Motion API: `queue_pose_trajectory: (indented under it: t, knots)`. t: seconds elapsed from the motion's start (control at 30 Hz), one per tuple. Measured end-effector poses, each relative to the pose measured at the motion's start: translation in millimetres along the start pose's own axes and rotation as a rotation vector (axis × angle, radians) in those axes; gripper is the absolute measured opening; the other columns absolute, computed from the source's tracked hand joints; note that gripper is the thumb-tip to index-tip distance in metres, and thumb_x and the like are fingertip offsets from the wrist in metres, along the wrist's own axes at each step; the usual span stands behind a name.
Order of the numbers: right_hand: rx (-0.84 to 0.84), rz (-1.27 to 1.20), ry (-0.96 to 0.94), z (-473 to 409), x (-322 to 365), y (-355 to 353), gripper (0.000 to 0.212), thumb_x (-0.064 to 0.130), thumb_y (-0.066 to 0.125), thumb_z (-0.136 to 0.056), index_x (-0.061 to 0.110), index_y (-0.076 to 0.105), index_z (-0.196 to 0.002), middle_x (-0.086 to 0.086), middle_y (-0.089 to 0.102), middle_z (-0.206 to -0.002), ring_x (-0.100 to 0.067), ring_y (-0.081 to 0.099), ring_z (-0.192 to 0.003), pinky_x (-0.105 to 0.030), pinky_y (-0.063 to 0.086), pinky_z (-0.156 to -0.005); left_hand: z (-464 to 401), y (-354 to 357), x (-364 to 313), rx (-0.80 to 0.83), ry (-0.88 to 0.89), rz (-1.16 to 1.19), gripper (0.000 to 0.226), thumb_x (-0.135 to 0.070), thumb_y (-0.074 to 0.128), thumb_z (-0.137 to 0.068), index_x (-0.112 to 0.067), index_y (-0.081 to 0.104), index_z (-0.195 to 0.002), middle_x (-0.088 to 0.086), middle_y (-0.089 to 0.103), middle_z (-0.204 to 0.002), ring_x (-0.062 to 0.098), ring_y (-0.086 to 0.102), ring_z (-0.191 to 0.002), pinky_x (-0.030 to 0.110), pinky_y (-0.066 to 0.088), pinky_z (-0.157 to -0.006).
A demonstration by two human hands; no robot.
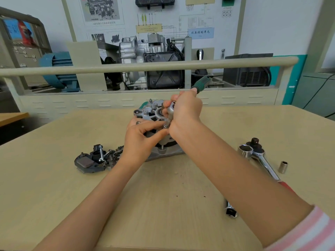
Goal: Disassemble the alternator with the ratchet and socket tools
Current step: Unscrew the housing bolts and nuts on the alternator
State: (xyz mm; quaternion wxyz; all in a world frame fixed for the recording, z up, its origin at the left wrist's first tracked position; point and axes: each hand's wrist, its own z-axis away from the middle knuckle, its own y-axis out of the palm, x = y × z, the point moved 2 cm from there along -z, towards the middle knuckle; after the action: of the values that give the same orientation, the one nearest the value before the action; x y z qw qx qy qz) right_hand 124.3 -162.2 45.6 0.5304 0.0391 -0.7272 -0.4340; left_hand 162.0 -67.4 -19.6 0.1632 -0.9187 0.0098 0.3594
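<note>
The right hand [183, 109] is wrapped around the ratchet [171, 110], up by its silver head. The green handle [200, 86] sticks out past the knuckles, pointing away from the person and a bit to the right. Under the head a thin socket [167, 123] goes straight down — its long line stands almost upright. The left hand [143, 136] sits just below and to the left of the right hand, its thumb and fingers curled in to pinch the socket near the bottom tip. The two hands touch there.

Right under and behind both hands is the alternator [152, 113], sitting on the table [163, 196] with its flat silver face turned up. The bolt itself is hidden by the fingers. The next turn likely depends on the socket staying straight up over the bolt while the handle swings sideways — the left hand seems to be the one keeping it steady.

Left of the left hand lies a pile of removed parts [94, 159]. Off to the right of the right arm lie a bigger ratchet [261, 156] and a small loose socket [283, 167].
</note>
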Motion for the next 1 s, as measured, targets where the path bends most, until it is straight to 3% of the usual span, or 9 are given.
queue_pose_trajectory:
  t: [0.07, 0.17, 0.33, 0.4, 0.57, 0.7, 0.77, 0.87, 1.0]
  knots:
    - [0.021, -0.027, 0.072, 2, 3, 2, 0.044, 0.036, 0.022, -0.103, 0.014, 0.035, -0.067, 0.007, 0.040, -0.031, -0.012, 0.036, -0.039, -0.020, 0.029, -0.043, 0, 0, 0, 0.002, 0.013, -0.017, 0.053, -0.059, 0.057, -0.060, -0.021, 0.073, -0.094, -0.001, 0.069, -0.078, 0.031, 0.053, -0.096, 0.024, 0.040, -0.085]
    - [0.126, 0.097, 0.166, -1, 9, 3, 0.047, 0.035, 0.022, -0.103, 0.015, 0.033, -0.063, 0.007, 0.034, -0.027, -0.008, 0.031, -0.025, -0.020, 0.024, -0.041, 1, 1, 0, 0.015, -0.034, 0.025, 0.048, -0.051, 0.064, -0.063, -0.018, 0.073, -0.097, 0.000, 0.069, -0.083, 0.027, 0.052, -0.100, 0.040, 0.046, -0.088]
    - [0.473, 0.364, 0.322, -12, 17, 6, 0.035, 0.032, 0.029, -0.103, 0.019, 0.035, -0.070, 0.010, 0.030, -0.035, -0.004, 0.023, -0.025, -0.015, 0.022, -0.032, 2, -2, 4, 0.013, -0.054, 0.039, 0.015, -0.030, 0.070, -0.077, -0.036, 0.069, -0.091, -0.009, 0.066, -0.083, 0.016, 0.047, -0.101, 0.027, 0.040, -0.090]
    - [0.592, 0.447, 0.378, -15, 19, 7, 0.036, 0.036, 0.033, -0.102, 0.017, 0.038, -0.071, 0.011, 0.030, -0.036, -0.003, 0.022, -0.025, -0.015, 0.022, -0.030, 3, -2, 3, 0.012, -0.057, 0.039, 0.019, -0.024, 0.069, -0.080, -0.043, 0.066, -0.086, -0.016, 0.064, -0.081, 0.013, 0.046, -0.101, 0.024, 0.038, -0.089]
    - [0.748, 0.605, 0.437, -18, 18, 15, 0.037, 0.038, 0.035, -0.101, 0.015, 0.040, -0.072, 0.011, 0.031, -0.037, -0.002, 0.023, -0.025, -0.016, 0.020, -0.031, 2, -3, 3, 0.051, -0.058, 0.083, 0.021, -0.020, 0.066, -0.084, -0.040, 0.067, -0.089, -0.005, 0.068, -0.088, 0.028, 0.053, -0.105, 0.047, 0.042, -0.096]
    - [0.854, 0.729, 0.441, -15, 11, 23, 0.035, 0.037, 0.036, -0.100, 0.014, 0.043, -0.075, 0.012, 0.032, -0.039, -0.001, 0.022, -0.025, -0.015, 0.018, -0.030, 2, -5, 2, 0.037, -0.032, 0.066, 0.023, -0.015, 0.066, -0.084, -0.039, 0.067, -0.086, -0.016, 0.063, -0.084, 0.017, 0.049, -0.105, 0.033, 0.042, -0.094]
    - [0.880, 0.739, 0.440, -13, 10, 25, 0.034, 0.038, 0.037, -0.100, 0.013, 0.044, -0.078, 0.013, 0.032, -0.039, 0.000, 0.023, -0.025, -0.014, 0.016, -0.030, 3, -5, 3, 0.044, -0.038, 0.079, 0.023, -0.015, 0.066, -0.084, -0.038, 0.067, -0.087, -0.014, 0.061, -0.082, 0.018, 0.048, -0.104, 0.029, 0.040, -0.092]
    - [0.841, 0.660, 0.458, -14, 10, 21, 0.035, 0.039, 0.037, -0.100, 0.013, 0.045, -0.079, 0.012, 0.032, -0.038, -0.001, 0.023, -0.025, -0.014, 0.019, -0.030, 2, -5, 2, 0.084, -0.039, 0.084, 0.019, -0.018, 0.065, -0.085, -0.035, 0.068, -0.093, -0.002, 0.063, -0.080, 0.033, 0.050, -0.100, 0.045, 0.043, -0.093]
    - [0.725, 0.612, 0.326, -9, 10, 20, 0.033, 0.036, 0.038, -0.100, 0.013, 0.046, -0.077, 0.011, 0.034, -0.038, -0.002, 0.024, -0.025, -0.015, 0.019, -0.031, 0, -6, -1, 0.077, -0.021, 0.109, 0.017, -0.022, 0.067, -0.080, -0.037, 0.068, -0.087, -0.014, 0.067, -0.078, 0.024, 0.052, -0.100, 0.051, 0.041, -0.094]
